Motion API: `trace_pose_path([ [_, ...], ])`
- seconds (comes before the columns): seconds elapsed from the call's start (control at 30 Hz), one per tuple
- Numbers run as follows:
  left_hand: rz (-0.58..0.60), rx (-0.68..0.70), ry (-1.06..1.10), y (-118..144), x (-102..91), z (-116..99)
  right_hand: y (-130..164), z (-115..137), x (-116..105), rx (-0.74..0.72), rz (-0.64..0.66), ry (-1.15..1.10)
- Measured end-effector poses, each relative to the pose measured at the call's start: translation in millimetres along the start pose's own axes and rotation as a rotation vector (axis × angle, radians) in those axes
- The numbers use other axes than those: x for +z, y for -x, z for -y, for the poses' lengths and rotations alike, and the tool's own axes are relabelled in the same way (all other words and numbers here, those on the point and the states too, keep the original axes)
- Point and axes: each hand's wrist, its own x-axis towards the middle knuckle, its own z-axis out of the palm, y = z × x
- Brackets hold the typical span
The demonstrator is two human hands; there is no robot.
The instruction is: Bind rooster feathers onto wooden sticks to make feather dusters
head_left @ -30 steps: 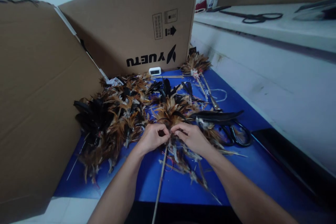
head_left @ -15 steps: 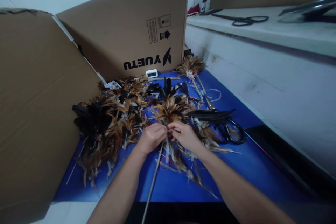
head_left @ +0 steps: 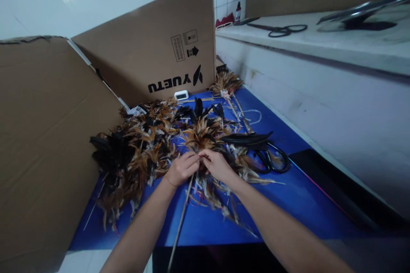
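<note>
Brown and black feathers (head_left: 200,133) fan out around the top of a thin stick, forming a feather duster whose bare stick (head_left: 180,224) runs down past the table's front edge. My left hand (head_left: 183,168) is closed around the stick just below the feathers. Touching it, my right hand (head_left: 218,165) is closed in a pinch at the same spot; what its fingertips hold is hidden. A pale strip (head_left: 197,178) hangs under the hands. Loose feathers (head_left: 221,198) with pink threads lie below and right of them. Black-handled scissors (head_left: 278,158) rest to the right, partly under a long black feather (head_left: 248,139).
A large feather pile (head_left: 137,149) covers the left of the blue table (head_left: 288,209). Cardboard panels (head_left: 134,55) stand left and behind. Farther back are a small white digital device (head_left: 181,95) and another feather duster (head_left: 226,84). A black flat object (head_left: 333,183) lies right, below a ledge (head_left: 352,47) holding scissors (head_left: 283,30).
The view has shifted, so most things sit a little farther left. My hands stay at the duster's neck, the right fingers now closer against the left. Less of the pale strip shows.
</note>
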Motion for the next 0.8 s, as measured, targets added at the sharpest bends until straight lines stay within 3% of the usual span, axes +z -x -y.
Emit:
trace_pose_path([
  [0.47, -0.163, 0.176, -0.082, 0, 0.9, 11, -1, 9, -2, 0.007, 0.041, -0.020],
  [0.8, -0.121, 0.086, -0.018, 3, 4.9, 11, 0, 10, -3, -0.006, 0.033, 0.096],
])
